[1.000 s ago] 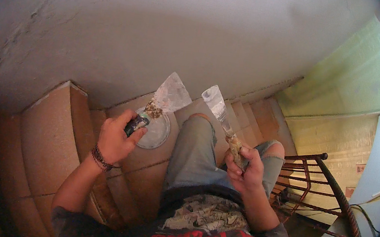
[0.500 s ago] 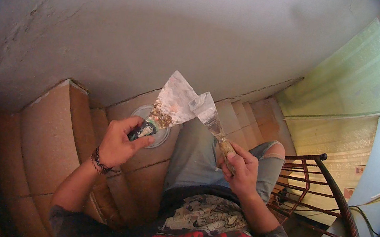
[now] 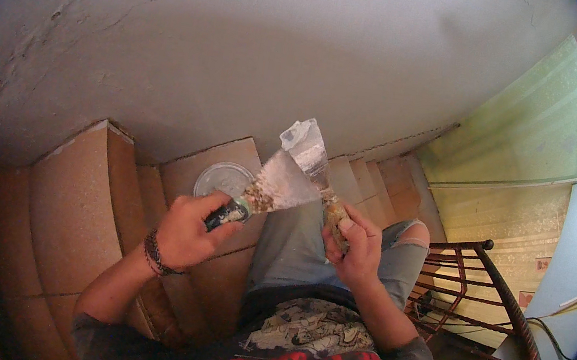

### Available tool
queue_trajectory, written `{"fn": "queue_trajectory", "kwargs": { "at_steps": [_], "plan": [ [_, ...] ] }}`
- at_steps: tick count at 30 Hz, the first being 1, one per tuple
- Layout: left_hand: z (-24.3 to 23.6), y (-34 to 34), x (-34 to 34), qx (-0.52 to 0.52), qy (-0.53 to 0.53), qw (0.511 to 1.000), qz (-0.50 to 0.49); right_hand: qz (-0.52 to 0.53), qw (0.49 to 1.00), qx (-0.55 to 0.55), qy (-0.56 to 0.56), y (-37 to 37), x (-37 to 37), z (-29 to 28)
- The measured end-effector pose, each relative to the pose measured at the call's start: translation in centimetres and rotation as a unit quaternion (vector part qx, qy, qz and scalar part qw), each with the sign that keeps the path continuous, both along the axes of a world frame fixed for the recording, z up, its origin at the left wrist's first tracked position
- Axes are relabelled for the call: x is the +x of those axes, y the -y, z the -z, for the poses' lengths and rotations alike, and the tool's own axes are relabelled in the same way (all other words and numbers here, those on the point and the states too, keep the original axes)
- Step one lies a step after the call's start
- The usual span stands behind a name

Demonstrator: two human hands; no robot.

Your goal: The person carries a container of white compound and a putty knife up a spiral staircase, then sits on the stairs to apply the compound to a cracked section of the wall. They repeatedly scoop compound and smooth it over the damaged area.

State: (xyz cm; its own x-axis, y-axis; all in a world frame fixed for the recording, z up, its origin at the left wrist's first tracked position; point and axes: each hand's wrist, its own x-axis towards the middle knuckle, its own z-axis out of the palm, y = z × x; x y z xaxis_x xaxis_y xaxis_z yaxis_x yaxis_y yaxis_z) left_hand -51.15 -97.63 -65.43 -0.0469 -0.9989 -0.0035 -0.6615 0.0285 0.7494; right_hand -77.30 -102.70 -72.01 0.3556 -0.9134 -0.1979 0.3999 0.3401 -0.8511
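My left hand (image 3: 190, 231) grips the dark handle of a wide putty knife (image 3: 285, 184), its blade pointing up and to the right, coated in whitish residue with brown stains near the handle. In my right hand (image 3: 358, 246) is a narrower putty knife (image 3: 311, 151) with a worn wooden-looking handle. Its blade points up and left and carries a lump of white paste (image 3: 295, 134) near the tip. The two blades cross in front of the wall, the wide one overlapping the lower part of the narrow one. Whether they touch I cannot tell.
A round, clear plastic lid or tub (image 3: 222, 175) sits on a tiled step behind my left hand. Brown tiled stairs (image 3: 74, 203) run along the cracked, pale wall (image 3: 245, 65). At the right stand a rusty metal railing (image 3: 516, 305) and a green-yellow curtain (image 3: 528, 131).
The wide putty knife has swung down and right, now lying across the narrow one. The narrow knife has risen and turned more upright. Both hands keep their grip.
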Motion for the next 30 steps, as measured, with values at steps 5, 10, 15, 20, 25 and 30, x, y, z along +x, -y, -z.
{"fn": "queue_trajectory", "kwargs": {
  "at_steps": [5,10,15,20,25,30],
  "plan": [
    [0.5,0.2,0.4,-0.021,-0.032,0.998,-0.045,-0.002,0.998,-0.003,0.069,0.3,-0.9,-1.1],
    [0.4,0.4,0.8,0.007,-0.086,0.993,-0.083,0.035,0.997,-0.009,-0.069,-1.2,-2.3,-1.1],
    [0.3,0.1,0.4,-0.033,-0.066,0.994,-0.074,0.027,0.995,-0.044,-0.086,-1.5,-2.2,0.1],
    [-0.1,0.0,-0.4,-0.049,-0.028,0.996,-0.066,0.015,0.996,-0.04,-0.082,-1.1,-1.7,0.5],
    [-0.5,-0.3,-3.0,-0.067,0.038,0.996,-0.053,0.017,0.999,-0.031,-0.038,-0.8,-2.3,-0.4],
    [0.8,-1.1,-4.1,-0.096,0.079,0.991,-0.048,0.003,1.0,-0.02,-0.019,-0.7,-2.2,-0.4]
  ]
}}
